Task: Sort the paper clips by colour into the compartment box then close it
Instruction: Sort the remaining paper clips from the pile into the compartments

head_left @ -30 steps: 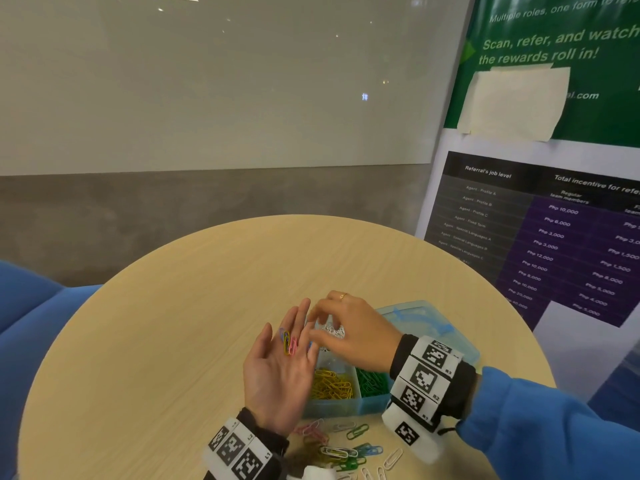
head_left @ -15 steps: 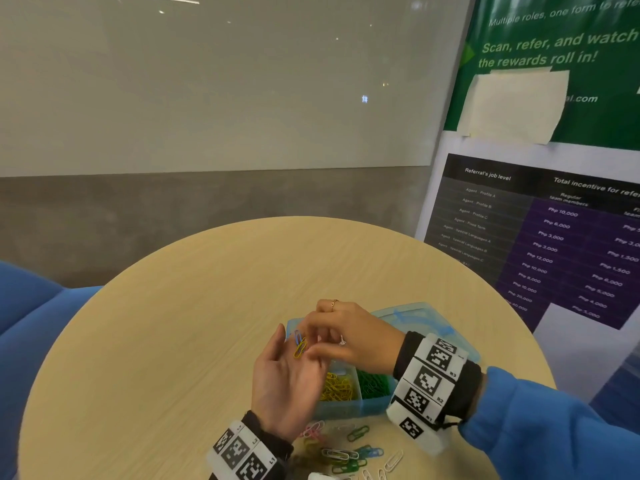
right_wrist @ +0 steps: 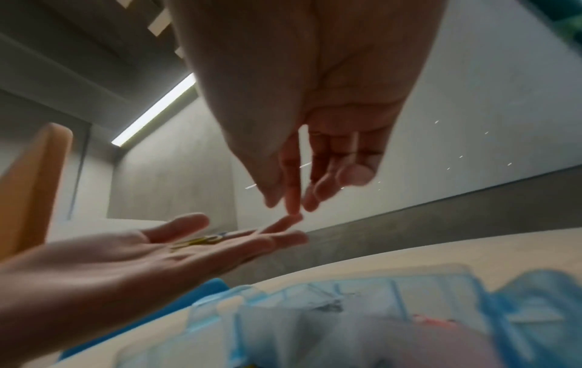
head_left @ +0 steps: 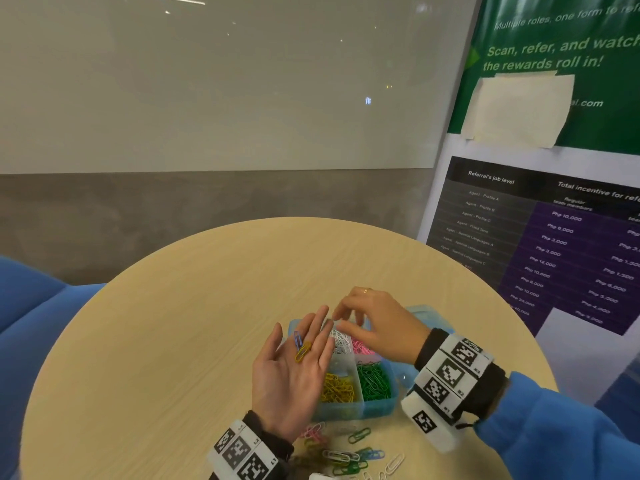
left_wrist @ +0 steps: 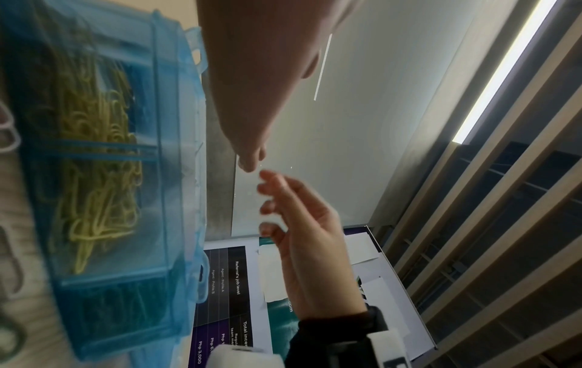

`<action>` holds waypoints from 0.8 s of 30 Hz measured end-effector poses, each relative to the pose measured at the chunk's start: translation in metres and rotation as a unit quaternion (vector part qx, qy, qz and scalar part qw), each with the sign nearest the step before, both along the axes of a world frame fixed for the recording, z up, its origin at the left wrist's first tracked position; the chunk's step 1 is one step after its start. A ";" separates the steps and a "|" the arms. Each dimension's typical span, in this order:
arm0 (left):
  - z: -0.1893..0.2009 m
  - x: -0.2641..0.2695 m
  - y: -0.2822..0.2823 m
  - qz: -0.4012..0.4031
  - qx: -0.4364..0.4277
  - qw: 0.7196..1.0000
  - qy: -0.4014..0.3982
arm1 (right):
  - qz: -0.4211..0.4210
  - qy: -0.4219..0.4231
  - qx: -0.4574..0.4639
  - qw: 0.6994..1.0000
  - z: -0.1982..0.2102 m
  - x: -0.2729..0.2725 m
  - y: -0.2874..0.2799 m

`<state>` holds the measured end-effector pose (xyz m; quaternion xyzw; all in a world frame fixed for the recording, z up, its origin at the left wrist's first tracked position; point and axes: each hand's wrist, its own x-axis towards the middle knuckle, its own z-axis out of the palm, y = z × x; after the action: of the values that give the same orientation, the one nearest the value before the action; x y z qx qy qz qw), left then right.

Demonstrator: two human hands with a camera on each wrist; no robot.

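Head view, left hand point(head_left: 294, 372): palm up, fingers straight and flat, over the near-left part of the compartment box point(head_left: 377, 407); a blue clip point(head_left: 298, 339) and a yellow clip point(head_left: 303, 351) lie on its fingers.
Head view, right hand point(head_left: 377, 323): over the box's far compartments, fingers loosely bent and apart, holding nothing that shows.
Head view, box: lid open, near the round table's point(head_left: 173, 323) near-right edge; yellow clips near-left, green near-right, white and pink behind.
Head view, loose clips point(head_left: 346, 452): scattered at the table's near edge, just in front of the box.
Left wrist view: right hand point(left_wrist: 308, 249) with spread, blurred fingers beside the box wall point(left_wrist: 163, 149); yellow clips show through it.
Right wrist view: left hand point(right_wrist: 132, 254) flat, clips on it; right fingertips point(right_wrist: 293, 206) just above its fingertips.
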<state>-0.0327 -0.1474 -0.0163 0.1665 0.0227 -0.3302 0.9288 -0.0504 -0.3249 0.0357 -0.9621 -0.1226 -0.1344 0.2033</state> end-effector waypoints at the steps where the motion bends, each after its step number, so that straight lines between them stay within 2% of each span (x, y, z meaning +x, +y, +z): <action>1: 0.000 -0.001 0.000 -0.004 -0.005 1.000 0.001 | 0.040 -0.010 0.028 0.999 0.002 -0.003 0.008; 4: 0.002 -0.005 0.001 -0.017 -0.001 1.000 -0.008 | 0.118 0.008 0.066 0.991 0.001 -0.007 0.025; 9: 0.000 -0.004 0.000 -0.031 -0.015 0.999 0.003 | 0.121 0.049 0.041 0.991 -0.007 -0.006 0.030; 12: -0.002 -0.001 0.000 -0.033 -0.044 0.998 0.010 | 0.136 0.035 0.034 0.990 -0.005 -0.009 0.030; 15: -0.004 0.002 0.003 0.008 -0.054 0.998 0.020 | 0.110 0.019 0.028 0.993 -0.003 -0.012 0.025; 19: -0.002 0.009 0.008 0.051 -0.073 0.996 0.018 | 0.081 0.038 0.015 0.996 -0.004 -0.021 0.018; 24: -0.008 0.016 0.013 0.069 -0.053 0.995 -0.050 | 0.067 0.055 0.007 0.996 -0.006 -0.035 0.016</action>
<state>-0.0165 -0.1344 -0.0243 0.1314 -0.0301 -0.2570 0.9570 -0.0854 -0.3085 0.0300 -0.9561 -0.1746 -0.0679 0.2255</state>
